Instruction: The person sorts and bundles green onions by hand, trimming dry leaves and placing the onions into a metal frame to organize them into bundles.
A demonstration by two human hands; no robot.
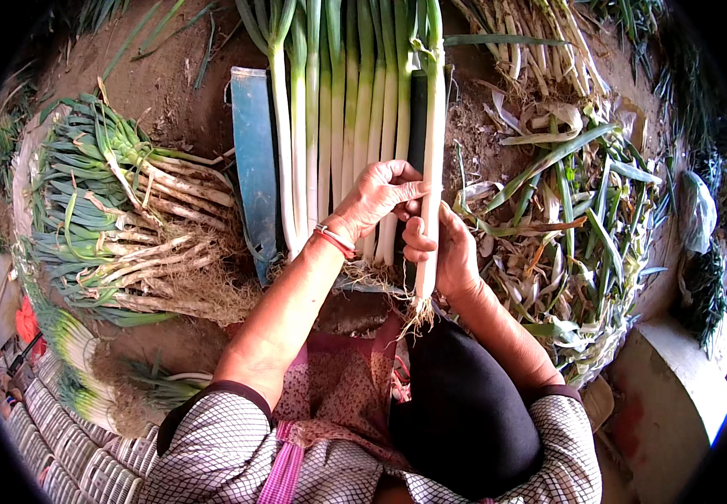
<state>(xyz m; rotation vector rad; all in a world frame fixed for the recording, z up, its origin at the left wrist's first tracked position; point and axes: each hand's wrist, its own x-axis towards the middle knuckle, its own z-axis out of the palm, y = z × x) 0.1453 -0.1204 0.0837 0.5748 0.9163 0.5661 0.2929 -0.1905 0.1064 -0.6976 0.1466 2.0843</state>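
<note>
One long green onion (431,157), clean and white with roots at its lower end, lies along the right edge of a blue trough (253,157), over its dark side wall. My right hand (454,255) is wrapped around its lower white stem. The thumb and fingers of my left hand (379,192) pinch the same stem a little higher up. Beneath my left hand, several clean green onions (322,126) lie side by side in the trough, roots towards me. My left hand hides part of their stems.
Unpeeled green onions (168,183) with soil and tangled roots are heaped on the left. Stripped leaves and skins (565,233) pile up on the right. More stalks (533,44) lie at the far right. Clean bundles (86,359) and a woven mat (80,453) are at lower left.
</note>
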